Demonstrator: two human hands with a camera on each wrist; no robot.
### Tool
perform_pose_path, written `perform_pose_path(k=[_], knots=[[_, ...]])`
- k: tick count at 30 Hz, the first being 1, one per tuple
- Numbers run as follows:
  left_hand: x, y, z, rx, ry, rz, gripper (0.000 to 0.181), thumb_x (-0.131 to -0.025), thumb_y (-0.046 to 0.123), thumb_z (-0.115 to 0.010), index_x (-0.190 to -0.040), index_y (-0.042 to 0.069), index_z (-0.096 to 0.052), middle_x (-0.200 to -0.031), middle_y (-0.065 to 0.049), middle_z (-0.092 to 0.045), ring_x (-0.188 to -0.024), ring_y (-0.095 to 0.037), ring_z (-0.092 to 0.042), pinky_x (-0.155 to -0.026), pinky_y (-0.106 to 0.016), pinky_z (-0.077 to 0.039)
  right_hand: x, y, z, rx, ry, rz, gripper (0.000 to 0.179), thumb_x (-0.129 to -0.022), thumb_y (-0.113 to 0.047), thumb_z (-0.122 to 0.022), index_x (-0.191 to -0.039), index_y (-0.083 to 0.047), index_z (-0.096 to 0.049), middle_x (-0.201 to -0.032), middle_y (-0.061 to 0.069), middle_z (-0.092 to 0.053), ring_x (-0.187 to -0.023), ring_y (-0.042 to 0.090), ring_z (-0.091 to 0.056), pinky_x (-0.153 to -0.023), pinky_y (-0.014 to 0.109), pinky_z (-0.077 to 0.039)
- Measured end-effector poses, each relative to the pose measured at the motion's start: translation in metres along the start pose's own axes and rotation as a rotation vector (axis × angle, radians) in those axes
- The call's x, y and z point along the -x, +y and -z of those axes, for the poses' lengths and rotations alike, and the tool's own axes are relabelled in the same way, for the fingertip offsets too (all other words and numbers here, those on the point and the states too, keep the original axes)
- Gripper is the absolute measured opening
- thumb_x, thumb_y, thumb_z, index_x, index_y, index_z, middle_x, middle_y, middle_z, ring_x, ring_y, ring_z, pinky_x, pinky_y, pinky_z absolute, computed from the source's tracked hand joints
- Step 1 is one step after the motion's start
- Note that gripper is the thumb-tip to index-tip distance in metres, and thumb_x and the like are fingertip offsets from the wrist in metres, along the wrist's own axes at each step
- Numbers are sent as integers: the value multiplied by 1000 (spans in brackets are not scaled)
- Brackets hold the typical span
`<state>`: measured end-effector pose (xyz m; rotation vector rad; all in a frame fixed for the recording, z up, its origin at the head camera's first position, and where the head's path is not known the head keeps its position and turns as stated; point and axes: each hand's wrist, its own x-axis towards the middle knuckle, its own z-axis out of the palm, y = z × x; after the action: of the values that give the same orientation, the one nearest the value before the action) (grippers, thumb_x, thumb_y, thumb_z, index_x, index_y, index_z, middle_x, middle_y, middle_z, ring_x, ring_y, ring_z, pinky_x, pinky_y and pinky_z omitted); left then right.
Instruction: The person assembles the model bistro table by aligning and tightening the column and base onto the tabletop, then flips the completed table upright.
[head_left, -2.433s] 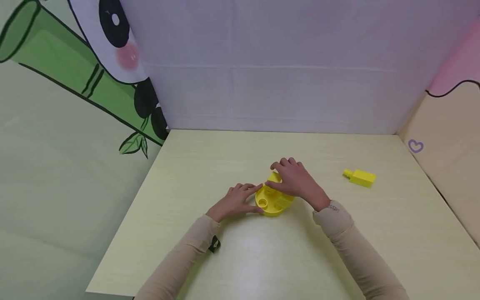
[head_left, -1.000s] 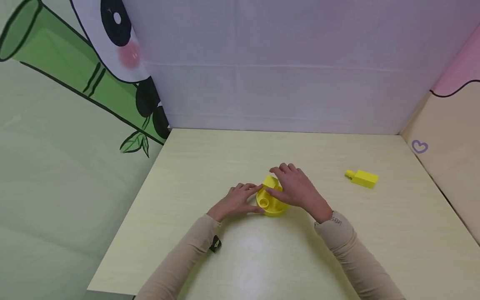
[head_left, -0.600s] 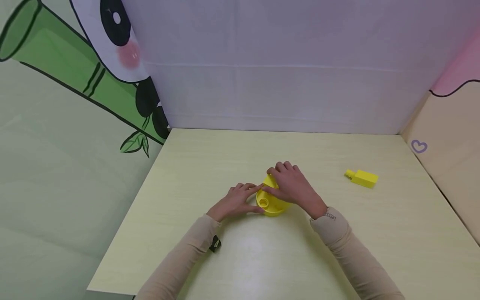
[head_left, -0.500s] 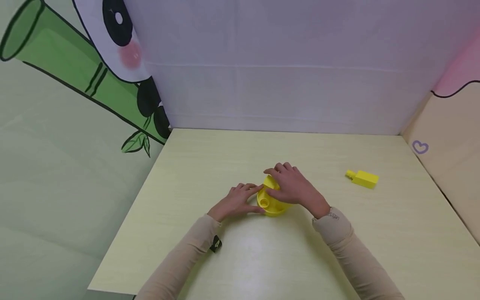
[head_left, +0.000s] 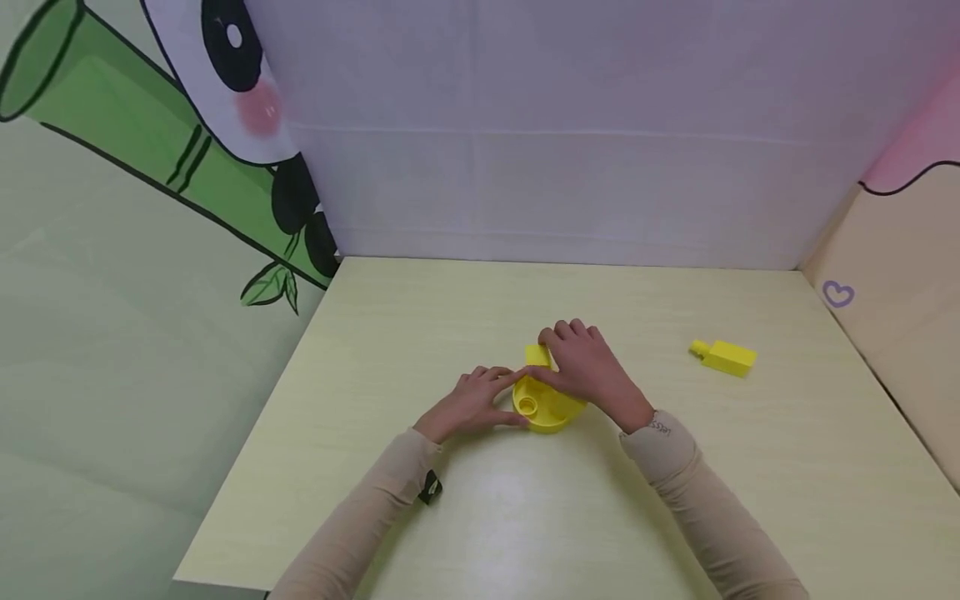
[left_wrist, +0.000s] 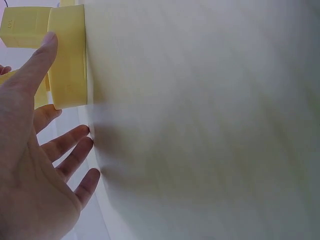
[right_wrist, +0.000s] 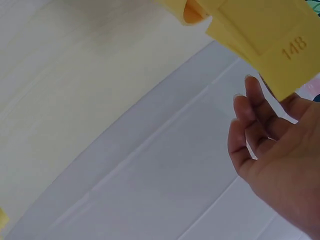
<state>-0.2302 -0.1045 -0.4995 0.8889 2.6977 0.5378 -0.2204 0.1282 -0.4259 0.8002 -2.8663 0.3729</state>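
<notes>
A round yellow base (head_left: 551, 419) with a raised ring on top lies on the table. My left hand (head_left: 471, 404) pinches its side between thumb and index finger; the other fingers spread loosely beside it. In the left wrist view, the thumb presses the smooth side wall of the base (left_wrist: 70, 65), and a yellow block (left_wrist: 25, 27) stands on it. My right hand (head_left: 590, 367) grips a yellow block (head_left: 537, 355) over the far part of the base. Raised digits 148 show on this block (right_wrist: 295, 47) in the right wrist view. The right thumb is hidden there.
Another yellow block with a narrow round neck (head_left: 726, 358) lies on its side to the right on the pale wooden table (head_left: 420, 317). A lilac backdrop (head_left: 555, 192) rises behind the far edge, and printed panels stand at both sides.
The block under my right hand has turned and shifted slightly left, with the right fingers changing their position on it. My left hand and the base stay in place.
</notes>
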Motion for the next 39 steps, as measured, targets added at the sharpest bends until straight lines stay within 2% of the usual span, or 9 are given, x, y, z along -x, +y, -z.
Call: perform_pose_path(k=[5,12,15,19,25,31,34,37,39], knots=[[3,0,2,8,6,-5,88,-91,63,-70,-161,20,-40,-153,-8,-49,-137,-32,-42,-112,-54,-32,0,-1,-2,27,20,8,52,-96,-45,-73,-125,-4,-64,-111,14,-61,-103,35,-54,-89,52,-46],[3,0,2,6,6,-7,90,-91,63,-70,-163,21,-37,-154,-8,-48,-136,-32,-42,-111,-52,-33,-3,0,-5,35,20,-89,48,-97,-51,-69,-105,-4,-61,-98,11,-57,-96,33,-53,-84,49,-44],[2,0,1,13,4,-4,89,-91,64,-70,-163,22,-37,-154,-8,-48,-137,-32,-42,-111,-53,-32,-3,2,-7,18,5,-106,53,-97,-52,-68,-118,-4,-63,-108,14,-58,-102,35,-51,-88,52,-42],[1,0,0,17,5,-1,89,-91,63,-70,-162,22,-37,-154,-9,-48,-137,-33,-42,-111,-53,-32,-3,6,-6,-51,-28,-64,52,-97,-36,-69,-141,-9,-59,-128,18,-55,-116,39,-48,-96,57,-39],[2,1,1,17,1,5,89,-91,64,-70,-163,23,-36,-153,-9,-49,-136,-32,-42,-111,-52,-33,-2,11,0,-18,-10,-149,51,-96,-44,-74,-123,-3,-62,-112,16,-57,-107,38,-50,-92,54,-41],[1,1,1,18,8,-4,89,-91,62,-71,-163,23,-37,-153,-9,-49,-135,-32,-43,-110,-52,-33,1,15,1,-46,6,-165,47,-98,-41,-71,-124,-2,-64,-112,18,-59,-106,39,-51,-88,54,-44],[1,1,1,17,8,-4,89,-91,62,-71,-163,23,-37,-153,-8,-49,-136,-32,-42,-111,-52,-32,3,15,2,-7,-7,-172,41,-98,-43,-70,-107,-3,-64,-100,14,-57,-99,37,-51,-83,51,-44],[1,1,0,17,7,-9,89,-91,61,-72,-163,23,-37,-153,-9,-49,-136,-32,-42,-110,-51,-32,5,14,6,46,-32,-207,50,-95,-54,-70,-92,-5,-59,-88,10,-54,-90,34,-51,-78,48,-44],[0,1,0,18,6,-14,89,-91,61,-72,-162,22,-37,-153,-9,-49,-136,-32,-42,-110,-52,-32,8,13,9,47,-47,-217,55,-93,-58,-69,-95,-4,-61,-89,10,-56,-89,33,-52,-78,48,-46]])
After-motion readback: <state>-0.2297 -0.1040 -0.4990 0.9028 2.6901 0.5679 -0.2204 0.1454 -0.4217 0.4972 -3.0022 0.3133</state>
